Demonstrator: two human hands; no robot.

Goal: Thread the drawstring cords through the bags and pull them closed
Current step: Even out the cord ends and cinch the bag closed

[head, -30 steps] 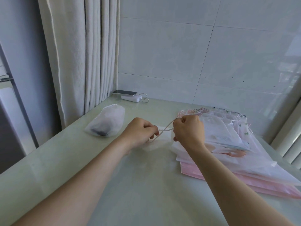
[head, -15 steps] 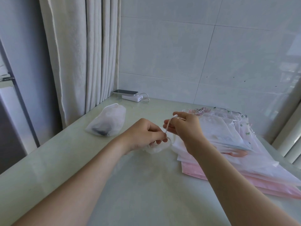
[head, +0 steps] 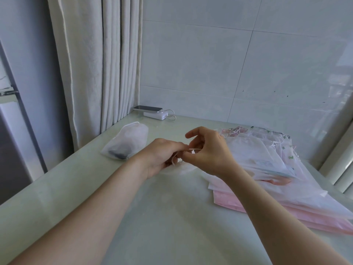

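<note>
Well, on my feed the pale desk [head: 162, 217] fills the lower view. A flat stack of pink and white drawstring bags [head: 267, 165] lies at about 3 o'clock from the hands. A filled white pouch [head: 127, 144] with something dark inside lies at 10 o'clock, well apart from the stack, its mouth already drawn in.

The two hands meet mid-desk. The left hand [head: 162, 155] has its fingers curled round the gathered mouth of a small white bag [head: 186, 169] lying on the desk just under them. The right hand [head: 208, 152] pinches the white cord [head: 193, 149] between thumb and fingers, with the forefinger lifted free. A loop of cord hangs by the left fingers.

I judge this to be the closing step on one bag, with the cord already through and being drawn or tied off. Next I would want a steady pull toward 3 o'clock while the left hand anchors the mouth, then a fresh bag from the stack.
</note>
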